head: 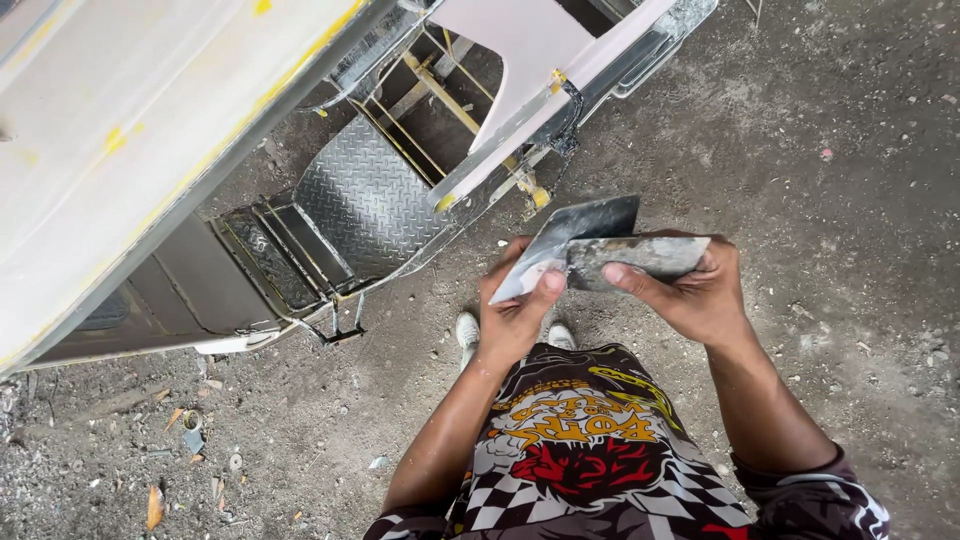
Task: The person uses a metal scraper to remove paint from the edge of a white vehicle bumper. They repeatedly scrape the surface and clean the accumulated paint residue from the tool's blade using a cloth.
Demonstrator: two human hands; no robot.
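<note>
Nearest to the camera, clothing: a printed shirt [585,450] with a checkered pattern and a red and yellow design; its lower part is cut off by the picture edge.
Feet: two white shoes [468,328] show only as tips, the rest is hidden behind the wrists.
Left hand [515,310]: it pinches the lower corner of a flat metal scraper blade [570,240] between thumb and fingers; the fingers behind the blade are hidden.
Right hand [705,295]: its fingers are closed on a second flat blade [640,255], grey and smeared with pale filler; thumb on top, palm side not visible.
Blades: they overlap and touch in front of the body, above the ground; which one lies on top is hard to tell.
Ground [850,200]: dusty grey concrete with small debris at the lower left.
Farther, vehicle body [150,130]: a pale panel with yellow traces, cut off at the top and left.
Step plate [365,195]: ribbed metal, partly hidden under a pale frame piece [520,70].
</note>
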